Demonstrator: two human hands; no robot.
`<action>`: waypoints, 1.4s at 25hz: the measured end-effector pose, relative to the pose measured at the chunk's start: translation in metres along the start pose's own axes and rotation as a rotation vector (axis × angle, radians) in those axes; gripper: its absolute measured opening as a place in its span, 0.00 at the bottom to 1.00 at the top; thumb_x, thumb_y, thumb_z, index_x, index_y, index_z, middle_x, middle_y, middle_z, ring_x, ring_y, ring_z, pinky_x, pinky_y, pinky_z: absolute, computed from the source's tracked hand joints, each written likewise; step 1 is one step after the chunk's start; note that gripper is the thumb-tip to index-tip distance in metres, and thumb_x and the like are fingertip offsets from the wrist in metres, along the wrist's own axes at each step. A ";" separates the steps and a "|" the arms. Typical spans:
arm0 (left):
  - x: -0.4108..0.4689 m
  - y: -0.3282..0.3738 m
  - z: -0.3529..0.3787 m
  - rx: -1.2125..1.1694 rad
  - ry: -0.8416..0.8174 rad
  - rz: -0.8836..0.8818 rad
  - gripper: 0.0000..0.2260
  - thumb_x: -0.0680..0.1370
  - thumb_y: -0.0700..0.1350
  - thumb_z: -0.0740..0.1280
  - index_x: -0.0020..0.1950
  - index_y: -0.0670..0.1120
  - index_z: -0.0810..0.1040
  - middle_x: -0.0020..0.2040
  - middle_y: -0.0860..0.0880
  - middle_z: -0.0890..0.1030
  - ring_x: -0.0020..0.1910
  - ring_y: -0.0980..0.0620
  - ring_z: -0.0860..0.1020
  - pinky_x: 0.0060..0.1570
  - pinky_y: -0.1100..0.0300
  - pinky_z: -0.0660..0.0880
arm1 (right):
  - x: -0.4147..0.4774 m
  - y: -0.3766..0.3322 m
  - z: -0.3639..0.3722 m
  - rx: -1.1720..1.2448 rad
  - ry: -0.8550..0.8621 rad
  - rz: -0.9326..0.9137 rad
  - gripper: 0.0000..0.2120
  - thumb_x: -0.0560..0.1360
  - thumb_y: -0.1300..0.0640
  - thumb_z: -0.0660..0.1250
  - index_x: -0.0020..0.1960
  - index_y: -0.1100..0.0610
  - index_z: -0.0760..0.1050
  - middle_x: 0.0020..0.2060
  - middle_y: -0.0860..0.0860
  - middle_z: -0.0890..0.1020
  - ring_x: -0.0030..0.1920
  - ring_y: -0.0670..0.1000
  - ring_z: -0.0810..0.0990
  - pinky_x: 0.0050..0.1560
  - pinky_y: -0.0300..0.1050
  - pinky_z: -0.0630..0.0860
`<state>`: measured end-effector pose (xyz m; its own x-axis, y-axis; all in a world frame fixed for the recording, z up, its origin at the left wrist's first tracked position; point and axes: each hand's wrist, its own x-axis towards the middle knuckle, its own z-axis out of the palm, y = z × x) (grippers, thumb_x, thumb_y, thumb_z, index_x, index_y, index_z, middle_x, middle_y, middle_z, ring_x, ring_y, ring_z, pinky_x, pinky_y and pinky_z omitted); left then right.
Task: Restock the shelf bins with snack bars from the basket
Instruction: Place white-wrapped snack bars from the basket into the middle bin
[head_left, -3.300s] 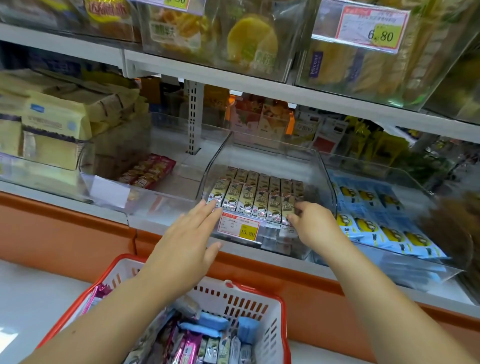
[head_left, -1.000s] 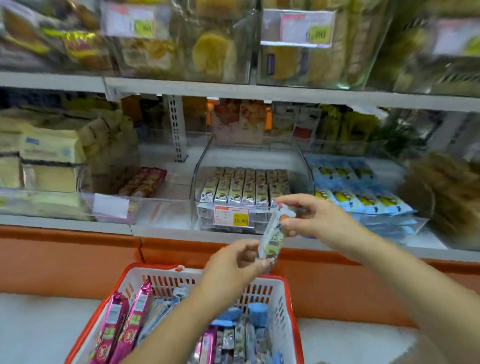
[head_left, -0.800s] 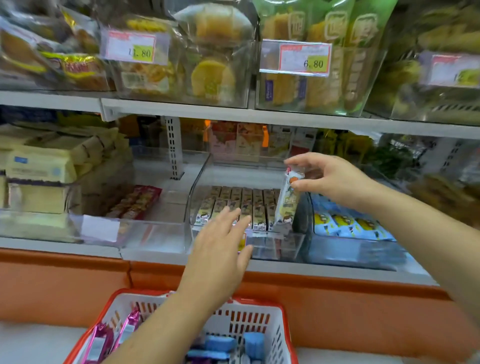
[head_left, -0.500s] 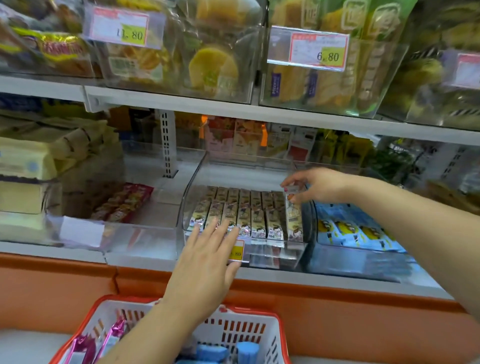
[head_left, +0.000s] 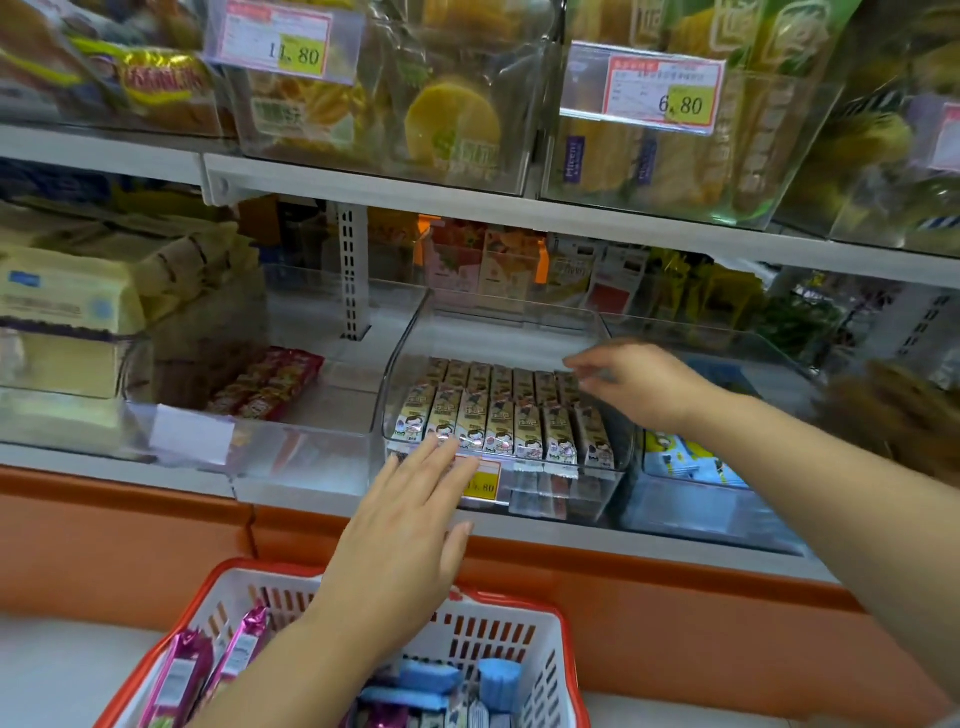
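L hand flat, fingers spread wide, nothing held; fingertips at front lip of clear bin, partly covering its price tag. R hand motion-blurred, over back-right of same bin, fingers loosely extended, nothing visible in it; contact w/ contents: can't tell. Neat rows of snack bars packed inside bin, front row + back row, lying betw. both hands: just beyond L fingertips, just below/left of R fingers. Red-rimmed basket below shelf edge, under L forearm; pink bars at its left side, blue packs + more bars near centre.
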<state>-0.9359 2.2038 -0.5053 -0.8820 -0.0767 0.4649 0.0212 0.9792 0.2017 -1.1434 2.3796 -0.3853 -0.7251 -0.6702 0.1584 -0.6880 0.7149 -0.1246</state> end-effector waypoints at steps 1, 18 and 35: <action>-0.007 0.000 -0.002 -0.027 0.032 0.000 0.26 0.81 0.54 0.59 0.78 0.55 0.56 0.78 0.56 0.55 0.77 0.58 0.49 0.74 0.59 0.42 | -0.014 -0.012 0.003 0.164 0.110 -0.017 0.14 0.80 0.51 0.62 0.65 0.43 0.74 0.57 0.45 0.81 0.57 0.47 0.78 0.52 0.36 0.71; -0.207 -0.036 0.096 -0.294 -0.866 -0.555 0.21 0.81 0.50 0.61 0.74 0.53 0.66 0.72 0.49 0.69 0.65 0.49 0.73 0.66 0.53 0.69 | -0.161 -0.085 0.320 -0.042 -0.886 -0.041 0.18 0.77 0.63 0.60 0.66 0.57 0.72 0.61 0.58 0.76 0.60 0.58 0.73 0.53 0.48 0.70; -0.173 -0.020 0.068 -1.063 -0.692 -0.968 0.17 0.81 0.45 0.63 0.71 0.53 0.71 0.56 0.49 0.81 0.46 0.55 0.82 0.50 0.59 0.79 | -0.152 -0.099 0.236 1.075 -0.756 0.292 0.19 0.70 0.69 0.73 0.54 0.49 0.78 0.56 0.46 0.75 0.46 0.49 0.83 0.45 0.43 0.82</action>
<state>-0.8162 2.2102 -0.6485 -0.7851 -0.1774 -0.5934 -0.6058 0.0209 0.7953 -0.9720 2.3638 -0.6285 -0.4463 -0.7156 -0.5373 0.0636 0.5736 -0.8167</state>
